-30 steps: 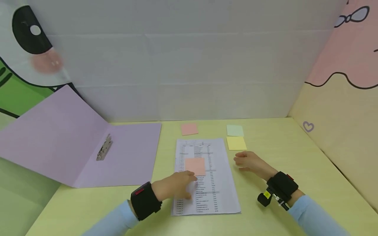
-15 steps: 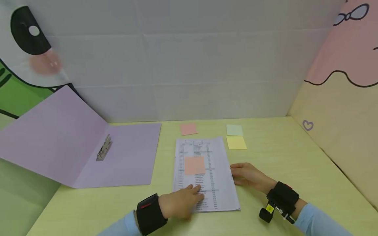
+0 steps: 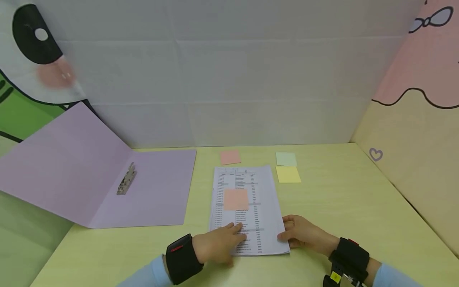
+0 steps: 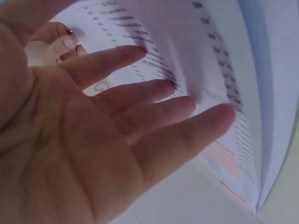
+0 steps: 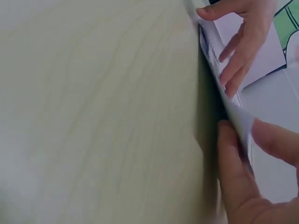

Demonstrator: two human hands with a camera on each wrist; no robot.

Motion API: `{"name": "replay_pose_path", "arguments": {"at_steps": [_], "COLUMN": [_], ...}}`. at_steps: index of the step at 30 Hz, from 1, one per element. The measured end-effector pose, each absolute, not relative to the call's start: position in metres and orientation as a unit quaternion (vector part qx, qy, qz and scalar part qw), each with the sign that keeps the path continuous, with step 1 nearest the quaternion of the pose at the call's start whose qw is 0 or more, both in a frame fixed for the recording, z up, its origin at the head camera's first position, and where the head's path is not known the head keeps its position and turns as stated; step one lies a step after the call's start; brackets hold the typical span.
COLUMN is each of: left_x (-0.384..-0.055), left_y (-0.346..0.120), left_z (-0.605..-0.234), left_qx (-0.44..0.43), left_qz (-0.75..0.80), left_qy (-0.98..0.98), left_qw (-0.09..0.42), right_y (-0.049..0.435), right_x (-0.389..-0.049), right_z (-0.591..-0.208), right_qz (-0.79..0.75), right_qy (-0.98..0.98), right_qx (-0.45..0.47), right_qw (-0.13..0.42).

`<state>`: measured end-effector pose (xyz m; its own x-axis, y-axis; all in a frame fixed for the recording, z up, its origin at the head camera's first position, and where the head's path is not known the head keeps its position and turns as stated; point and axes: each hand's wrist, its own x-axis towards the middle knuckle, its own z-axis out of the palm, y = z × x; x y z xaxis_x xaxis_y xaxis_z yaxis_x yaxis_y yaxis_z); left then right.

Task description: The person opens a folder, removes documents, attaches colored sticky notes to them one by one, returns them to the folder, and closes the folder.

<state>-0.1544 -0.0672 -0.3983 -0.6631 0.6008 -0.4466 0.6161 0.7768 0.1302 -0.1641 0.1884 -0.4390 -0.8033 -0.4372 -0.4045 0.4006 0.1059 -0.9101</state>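
Note:
A stack of printed sheets (image 3: 267, 191) lies on the table, with a salmon-pink sticky note (image 3: 236, 199) on its top page. Fingers spread, my left hand (image 3: 218, 243) rests over the lower left part of the stack; in the left wrist view its palm (image 4: 79, 154) shows beside the printed page. My right hand (image 3: 306, 233) pinches the stack's lower right edge. In the right wrist view its thumb (image 5: 275, 142) lies over the paper and a finger (image 5: 233, 163) is beneath, with the edge slightly lifted off the table.
An open lilac folder (image 3: 161, 191) with a metal clip (image 3: 127, 180) lies at the left, its cover leaning up. Behind the stack are a pink sticky note (image 3: 230, 157), a pale green one (image 3: 285, 159) and a yellow one (image 3: 288, 174). A white panel (image 3: 229, 79) stands behind.
My right hand has come down from beside the yellow note to the stack's lower right edge and now grips it. My left hand has slid toward the stack's lower edge, away from the salmon-pink note.

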Motion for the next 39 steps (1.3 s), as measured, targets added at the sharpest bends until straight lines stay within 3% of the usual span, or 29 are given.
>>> {"name": "replay_pose_path", "arguments": {"at_steps": [8,18,25,39], "left_x": [-0.158,-0.162,-0.159,-0.161], "left_y": [-0.057,-0.043,-0.039,-0.040], "left_z": [-0.397,-0.401,-0.405,-0.409], "left_qx": [0.372,0.349,0.350,0.366], "left_qz": [0.006,0.045,0.029,0.035], "left_qy": [0.908,0.918,0.924,0.918], "left_qw": [0.194,0.184,0.150,0.146], "right_y": [0.188,0.183,0.179,0.194], "right_x": [-0.157,-0.156,-0.156,-0.158], "right_z": [-0.440,-0.443,-0.445,-0.439], "right_qz": [-0.649,-0.631,-0.626,-0.632], "right_qy": [0.705,0.723,0.732,0.737], "right_qx": [-0.023,-0.027,-0.023,-0.005], "right_qw": [0.285,0.279,0.267,0.240]}}
